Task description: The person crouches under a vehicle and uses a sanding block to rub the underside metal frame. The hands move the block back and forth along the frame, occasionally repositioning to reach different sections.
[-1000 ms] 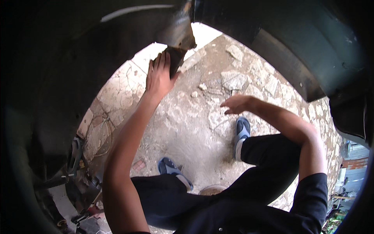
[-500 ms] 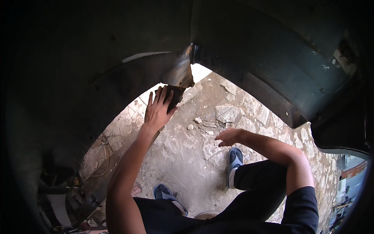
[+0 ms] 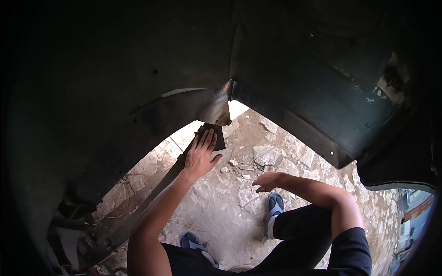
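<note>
A dark plate (image 3: 220,140) sits left of centre, just under the rusty metal corner (image 3: 216,109). The left hand (image 3: 198,158) lies against it, fingers straight and slightly spread, thumb apart. A long dark strip (image 3: 146,202) runs from beside that hand toward the near left. The right hand (image 3: 270,181) hangs empty, its fingers loosely bent, above the stony ground (image 3: 216,202), near a sandal (image 3: 275,203).

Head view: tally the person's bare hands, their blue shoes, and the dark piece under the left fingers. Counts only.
Bare hands: 2 (left hand, right hand)
Blue shoes: 2 (left shoe, right shoe)
Dark piece: 1
Total: 5
</note>
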Motion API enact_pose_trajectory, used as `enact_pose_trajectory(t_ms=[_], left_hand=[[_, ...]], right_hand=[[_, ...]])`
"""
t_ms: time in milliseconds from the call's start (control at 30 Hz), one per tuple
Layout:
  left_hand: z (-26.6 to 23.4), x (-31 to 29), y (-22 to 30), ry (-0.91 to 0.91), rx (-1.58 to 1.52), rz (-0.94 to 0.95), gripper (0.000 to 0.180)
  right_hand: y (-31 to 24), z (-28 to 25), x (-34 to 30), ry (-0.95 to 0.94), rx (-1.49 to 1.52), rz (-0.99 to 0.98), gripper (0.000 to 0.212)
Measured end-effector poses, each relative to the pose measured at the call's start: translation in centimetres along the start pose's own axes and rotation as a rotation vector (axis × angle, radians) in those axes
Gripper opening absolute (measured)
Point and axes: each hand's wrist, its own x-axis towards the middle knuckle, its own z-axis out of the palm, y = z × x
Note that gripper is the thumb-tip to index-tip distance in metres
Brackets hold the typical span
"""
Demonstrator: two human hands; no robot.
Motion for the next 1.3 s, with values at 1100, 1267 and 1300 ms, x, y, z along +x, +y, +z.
enact_pose_trajectory(t_ms=[1100, 1267, 1300], left_hand=[[1.0, 0.9, 0.5, 0.148, -0.006, -0.071, 0.076], [0.2, 1.1, -2.0, 0.075, -0.072, -0.237, 0.079], [0.3, 0.9, -1.8, 0.083, -0.075, -0.206, 0.079]], right_hand=[[1.3, 1.3, 0.1, 0.004, -0.013, 0.012, 0.054], [1.0, 0.9, 0.0, 0.012, 0.010, 0.020, 0.054], [1.1, 0.9, -0.1, 0.016, 0.005, 0.007, 0.054]])
